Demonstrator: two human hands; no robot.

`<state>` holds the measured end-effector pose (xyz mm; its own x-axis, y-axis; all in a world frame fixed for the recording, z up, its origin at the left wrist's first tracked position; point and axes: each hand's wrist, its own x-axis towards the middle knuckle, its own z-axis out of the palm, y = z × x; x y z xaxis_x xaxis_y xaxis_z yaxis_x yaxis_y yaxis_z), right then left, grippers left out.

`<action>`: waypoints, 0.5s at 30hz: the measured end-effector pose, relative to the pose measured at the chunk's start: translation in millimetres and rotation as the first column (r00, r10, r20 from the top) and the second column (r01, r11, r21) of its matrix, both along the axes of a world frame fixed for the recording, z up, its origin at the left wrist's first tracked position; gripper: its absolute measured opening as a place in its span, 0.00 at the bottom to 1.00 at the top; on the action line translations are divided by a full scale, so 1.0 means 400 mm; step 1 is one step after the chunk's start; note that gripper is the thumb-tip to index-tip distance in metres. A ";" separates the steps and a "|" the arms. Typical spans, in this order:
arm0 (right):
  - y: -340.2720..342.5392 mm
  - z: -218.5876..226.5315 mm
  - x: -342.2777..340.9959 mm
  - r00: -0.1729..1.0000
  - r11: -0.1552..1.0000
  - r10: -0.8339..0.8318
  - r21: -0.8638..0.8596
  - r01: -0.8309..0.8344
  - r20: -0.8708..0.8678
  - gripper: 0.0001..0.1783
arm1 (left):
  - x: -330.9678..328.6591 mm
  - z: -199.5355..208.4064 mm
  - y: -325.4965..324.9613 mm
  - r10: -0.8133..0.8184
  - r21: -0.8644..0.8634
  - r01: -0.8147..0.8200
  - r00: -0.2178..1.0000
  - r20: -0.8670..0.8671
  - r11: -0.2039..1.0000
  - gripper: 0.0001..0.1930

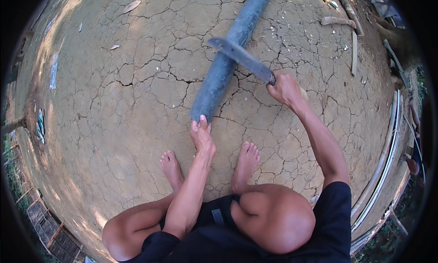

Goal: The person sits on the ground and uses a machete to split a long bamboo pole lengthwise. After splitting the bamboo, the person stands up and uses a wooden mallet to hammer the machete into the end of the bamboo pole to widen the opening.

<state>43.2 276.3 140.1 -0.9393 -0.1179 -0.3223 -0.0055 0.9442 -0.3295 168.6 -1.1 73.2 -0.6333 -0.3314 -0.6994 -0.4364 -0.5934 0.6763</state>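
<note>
A thick, dark grey-green pole [219, 76], perhaps bamboo, runs from the near middle up past the top edge of the head view. At its near end my left hand [200, 133] is closed on it, thumb on top and the other fingers mostly hidden. My right hand [287, 88] grips the dark handle of a machete [248, 60] to the right of the pole. The broad blade points left and crosses over the pole, its tip slightly blurred. Whether the blade touches the pole I cannot tell.
Cracked dry earth [137, 112] surrounds the pole, and my bare feet [246, 165] stand on either side of its near end. Long poles [381, 167] lie along the right. Sticks [354, 53] lie at the upper right, and a clear plastic strip [54, 71] at the left.
</note>
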 end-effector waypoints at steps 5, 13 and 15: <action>0.014 -0.003 0.035 0.997 0.998 0.066 0.015 -0.066 -0.042 0.15 | 0.019 0.009 0.029 -0.030 -0.077 0.027 0.999 -0.042 0.997 0.17; 0.031 -0.014 0.007 0.988 0.988 0.152 0.023 -0.152 0.002 0.16 | 0.033 -0.019 0.039 -0.072 -0.173 0.060 0.995 -0.067 0.983 0.16; 0.008 -0.023 0.014 0.999 0.999 0.037 -0.020 -0.037 -0.028 0.16 | 0.036 -0.028 0.041 -0.110 -0.216 0.093 0.992 -0.067 0.972 0.17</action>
